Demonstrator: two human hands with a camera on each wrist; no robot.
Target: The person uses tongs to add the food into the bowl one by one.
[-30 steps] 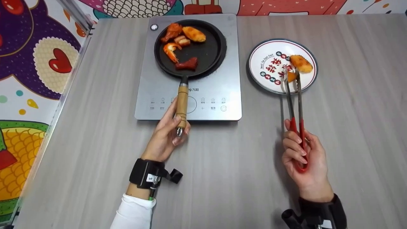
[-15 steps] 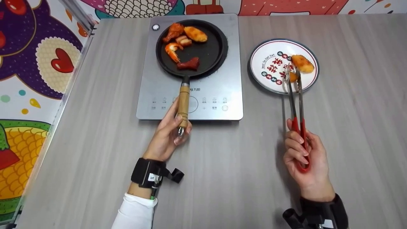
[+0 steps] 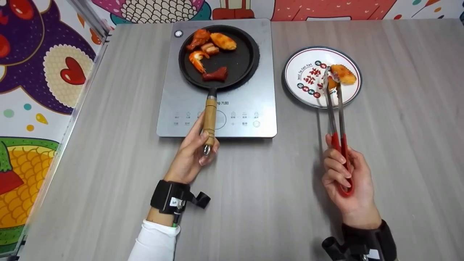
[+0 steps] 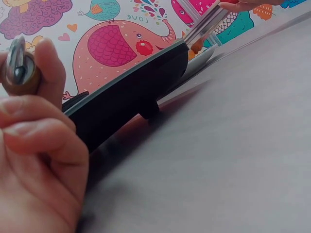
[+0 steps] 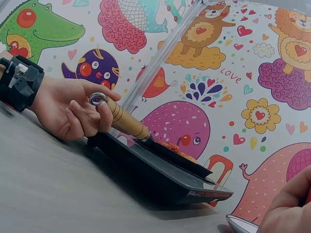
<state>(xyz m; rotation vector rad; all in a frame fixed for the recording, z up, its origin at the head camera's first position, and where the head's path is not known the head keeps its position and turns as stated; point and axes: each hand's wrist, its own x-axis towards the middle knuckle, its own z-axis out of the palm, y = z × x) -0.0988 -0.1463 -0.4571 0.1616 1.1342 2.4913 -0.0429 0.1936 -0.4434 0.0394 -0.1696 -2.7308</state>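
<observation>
My left hand (image 3: 188,156) holds the wooden handle (image 3: 210,121) of a black frying pan (image 3: 237,58), which sits on a silver induction cooker (image 3: 253,98). In the pan lie a drumstick (image 3: 200,37), a shrimp (image 3: 197,61), a layered meat chunk (image 3: 210,48), a golden-brown piece (image 3: 223,41) and a dark red meat piece (image 3: 215,74). My right hand (image 3: 348,177) grips red-handled metal tongs (image 3: 341,119). Their tips are around a small orange piece (image 3: 331,82) over a white plate (image 3: 301,88); whether it is lifted cannot be told. Beside it lies another golden-brown piece (image 3: 343,74).
All of this is on a grey wood-grain table (image 3: 246,203). A wall with cartoon prints (image 3: 326,8) runs along the back, and another printed panel (image 3: 25,108) with a metal edge strip (image 3: 78,98) borders the left side.
The tong tips and the orange piece have shifted slightly toward the far side of the plate, closer to the golden-brown piece. My left hand and the pan have stayed in place.
</observation>
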